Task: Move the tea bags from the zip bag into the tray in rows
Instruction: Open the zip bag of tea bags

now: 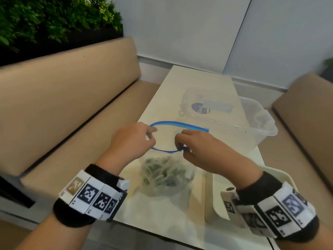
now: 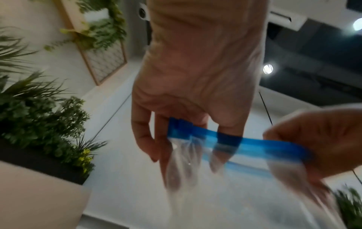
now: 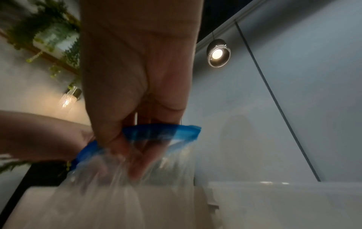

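A clear zip bag (image 1: 180, 124) with a blue zip strip stands on the white table (image 1: 191, 78), its mouth pulled into a wide loop. Greenish tea bags (image 1: 163, 175) fill its bottom. My left hand (image 1: 146, 137) pinches the left end of the blue strip (image 2: 252, 147), fingers reaching down over the rim. My right hand (image 1: 182, 146) pinches the near side of the strip (image 3: 160, 131), with fingers inside the plastic. A cream tray (image 1: 219, 195) lies at the near right of the table, partly hidden under my right wrist.
A clear plastic box (image 1: 261, 123) stands behind the bag, with its labelled lid (image 1: 205, 105) lying beside it. Beige benches (image 1: 72, 98) flank the table on both sides. Green plants (image 1: 45, 18) grow behind the left bench.
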Demonstrator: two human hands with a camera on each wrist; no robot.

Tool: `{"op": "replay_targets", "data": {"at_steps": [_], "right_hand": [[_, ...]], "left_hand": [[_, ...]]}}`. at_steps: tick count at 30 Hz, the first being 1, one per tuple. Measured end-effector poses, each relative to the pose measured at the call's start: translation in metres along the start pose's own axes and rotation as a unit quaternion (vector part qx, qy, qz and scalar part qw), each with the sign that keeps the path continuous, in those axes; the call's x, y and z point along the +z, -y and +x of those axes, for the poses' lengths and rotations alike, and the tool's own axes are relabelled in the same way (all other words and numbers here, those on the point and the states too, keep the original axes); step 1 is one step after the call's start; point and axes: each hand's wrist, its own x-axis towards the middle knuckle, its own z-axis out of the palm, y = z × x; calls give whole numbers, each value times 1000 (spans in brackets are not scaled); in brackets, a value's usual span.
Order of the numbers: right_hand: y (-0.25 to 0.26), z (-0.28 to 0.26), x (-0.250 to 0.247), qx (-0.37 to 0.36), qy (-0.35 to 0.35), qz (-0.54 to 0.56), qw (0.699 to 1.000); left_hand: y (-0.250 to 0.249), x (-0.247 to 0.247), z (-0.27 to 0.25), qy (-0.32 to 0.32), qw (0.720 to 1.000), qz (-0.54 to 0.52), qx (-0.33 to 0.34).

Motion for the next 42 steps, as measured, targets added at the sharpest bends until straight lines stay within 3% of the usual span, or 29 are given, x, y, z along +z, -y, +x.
{"op": "replay_targets", "data": {"at_steps": [3,5,8,11,14,17,18,19,20,21,22,24,26,27,28,29,31,33,36,38,39,40,42], "right_hand": [[-2,-7,-8,47,103,18,993],[-1,-7,0,104,118,49,986],[2,1,26,166,58,-73,982],[9,2,58,223,20,-158,962],[16,-1,71,245,-71,-169,952],[9,-3,81,243,96,27,965],[8,-3,81,225,125,132,957],[6,-4,81,211,93,231,945],[5,-6,82,215,38,334,917],[6,-9,83,231,-21,442,866],[5,-10,86,257,-71,552,790],[3,-10,95,300,-125,751,575],[-1,-5,104,315,-144,863,368],[-3,-1,109,323,-155,886,295],[-4,2,114,323,-168,900,240],[-4,5,120,332,-179,902,209],[-6,10,132,354,-183,901,173],[-7,16,142,372,-176,900,141],[-13,26,142,380,-191,896,126],[-11,29,132,365,-190,896,165],[-8,30,127,356,-180,895,199],[-5,32,125,340,-161,890,256],[-1,34,127,343,-127,819,442]], "left_hand": [[9,-2,-19,50,998,-44,-2],[16,12,-34,98,991,-94,7],[22,38,-54,141,953,-269,-6],[17,50,-70,184,873,-447,-70],[14,59,-73,223,844,-475,-109],[6,70,-63,232,837,-478,-133],[4,72,-59,213,820,-509,-155],[4,74,-56,189,781,-565,-188],[5,77,-53,164,721,-637,-217],[7,79,-50,141,656,-702,-239],[12,82,-47,126,592,-753,-258],[23,86,-42,109,499,-812,-283],[31,93,-40,107,450,-838,-291],[34,94,-39,116,439,-841,-295],[36,94,-38,124,426,-849,-287],[40,96,-38,135,408,-860,-274],[49,98,-38,138,355,-890,-252],[50,95,-40,126,357,-891,-249],[40,91,-45,140,408,-860,-271],[39,96,-47,163,431,-841,-283],[39,97,-47,181,434,-835,-287],[44,102,-45,189,454,-819,-297],[50,104,-42,209,497,-781,-316]]}}
